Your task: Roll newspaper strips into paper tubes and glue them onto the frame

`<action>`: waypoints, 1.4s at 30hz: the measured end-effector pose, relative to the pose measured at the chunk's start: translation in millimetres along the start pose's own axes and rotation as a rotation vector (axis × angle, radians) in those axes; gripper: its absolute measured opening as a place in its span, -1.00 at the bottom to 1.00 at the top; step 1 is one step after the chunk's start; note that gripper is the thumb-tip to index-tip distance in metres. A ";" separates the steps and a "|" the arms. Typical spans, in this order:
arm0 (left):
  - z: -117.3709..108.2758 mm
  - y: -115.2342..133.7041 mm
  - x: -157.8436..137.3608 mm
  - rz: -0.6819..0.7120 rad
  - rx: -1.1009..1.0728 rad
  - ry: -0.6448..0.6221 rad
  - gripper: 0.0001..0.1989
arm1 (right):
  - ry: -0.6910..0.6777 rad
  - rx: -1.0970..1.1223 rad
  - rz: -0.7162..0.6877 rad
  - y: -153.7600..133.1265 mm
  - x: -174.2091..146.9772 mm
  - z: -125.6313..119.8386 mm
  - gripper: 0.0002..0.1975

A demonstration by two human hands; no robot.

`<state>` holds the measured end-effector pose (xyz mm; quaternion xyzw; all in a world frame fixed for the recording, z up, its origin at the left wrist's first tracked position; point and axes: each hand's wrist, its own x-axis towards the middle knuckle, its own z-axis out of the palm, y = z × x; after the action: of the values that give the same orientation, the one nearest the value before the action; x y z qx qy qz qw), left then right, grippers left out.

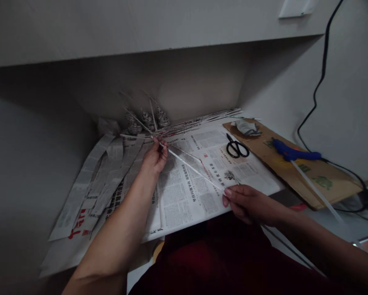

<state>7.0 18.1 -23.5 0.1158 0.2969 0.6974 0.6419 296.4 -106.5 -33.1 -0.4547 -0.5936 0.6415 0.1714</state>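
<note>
A long thin rolled newspaper stick (193,167) slants between my two hands above spread newspaper (177,205). My left hand (156,155) pinches it near its middle, and the rest of it runs on toward the back left. At the near right end, my right hand (241,201) has its fingertips closed on the stick. Behind my left hand lies a pile of similar paper sticks (202,119). Flat newspaper strips (93,180) are stacked to the left of my left forearm.
Black-handled scissors (237,148) lie on the newspaper. Right of them, a brown paper bag (297,180) bears a blue glue gun (294,151) and a crumpled grey-white bundle (247,127). Several woven paper cones (147,119) stand at the back. A black cord (321,82) hangs at right.
</note>
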 end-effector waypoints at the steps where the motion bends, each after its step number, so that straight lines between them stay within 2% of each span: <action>1: 0.5 -0.4 -0.7 -0.014 -0.004 -0.008 -0.74 | -0.085 0.166 0.050 4.3 -2.3 1.5 -0.63; 3: 1.5 -0.3 -1.9 -0.026 -0.015 -0.015 -0.73 | -0.185 0.355 0.102 9.8 -5.5 3.8 -0.62; 5: 1.9 0.3 -2.6 -0.021 -0.021 -0.013 -0.74 | -0.188 0.345 0.107 10.0 -7.3 4.8 -0.60; 7: 1.9 0.8 -2.7 -0.008 -0.012 -0.010 -0.77 | -0.102 0.154 0.057 6.5 -6.9 5.0 -0.59; 12: 1.1 0.3 -1.8 0.001 0.004 -0.007 -0.80 | 0.359 -0.653 -0.202 2.0 3.7 7.3 -0.72; 14: 0.8 0.5 -1.2 0.005 -0.005 -0.008 -0.78 | 0.405 -0.704 -0.209 4.0 6.4 7.8 -0.72; 16: 0.7 0.9 -0.8 0.003 -0.016 -0.025 -0.76 | 0.279 -0.502 -0.157 5.5 5.5 6.6 -0.68; 19: 1.0 0.8 -0.6 -0.017 -0.028 -0.046 -0.73 | -0.032 -0.005 -0.003 2.9 0.8 3.1 -0.62; 21: 1.5 0.1 -1.1 -0.025 -0.023 -0.039 -0.73 | -0.143 0.186 0.065 -3.0 0.3 2.0 -0.62; 24: 2.5 -1.1 -2.8 -0.034 0.002 -0.042 -0.74 | -0.113 0.155 0.035 -14.7 8.2 5.0 -0.62; 27: 3.6 -1.4 -5.2 -0.064 0.004 -0.100 -0.75 | -0.060 0.083 -0.033 -19.9 21.6 11.2 -0.64; 29: 4.4 -0.9 -6.9 -0.080 -0.011 -0.139 -0.75 | -0.126 0.230 -0.019 -16.4 28.3 14.6 -0.64; 32: 5.2 0.0 -8.6 -0.087 -0.025 -0.195 -0.74 | -0.329 0.541 0.040 -5.7 30.9 17.1 -0.67; 34: 5.0 0.3 -8.4 -0.079 -0.023 -0.202 -0.74 | -0.399 0.561 0.063 -1.6 29.4 17.7 -0.64; 35: 4.6 0.2 -7.7 -0.073 -0.020 -0.188 -0.74 | -0.387 0.496 0.071 -2.0 28.8 17.8 -0.60; 37: 3.2 -0.2 -5.6 -0.052 -0.013 -0.142 -0.74 | -0.256 0.231 0.044 -7.5 29.1 17.7 -0.55; 40: 0.9 -2.2 -2.1 -0.002 0.004 -0.067 -0.76 | 0.111 -0.380 -0.169 -21.0 35.3 16.0 -0.66; 42: 0.4 -3.6 -0.9 0.029 0.012 -0.015 -0.77 | 0.318 -0.711 -0.275 -27.0 41.5 14.1 -0.76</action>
<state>10.3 17.3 -25.0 0.1291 0.2944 0.7039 0.6334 254.8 -77.1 -25.7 -0.4953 -0.7998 0.2893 0.1773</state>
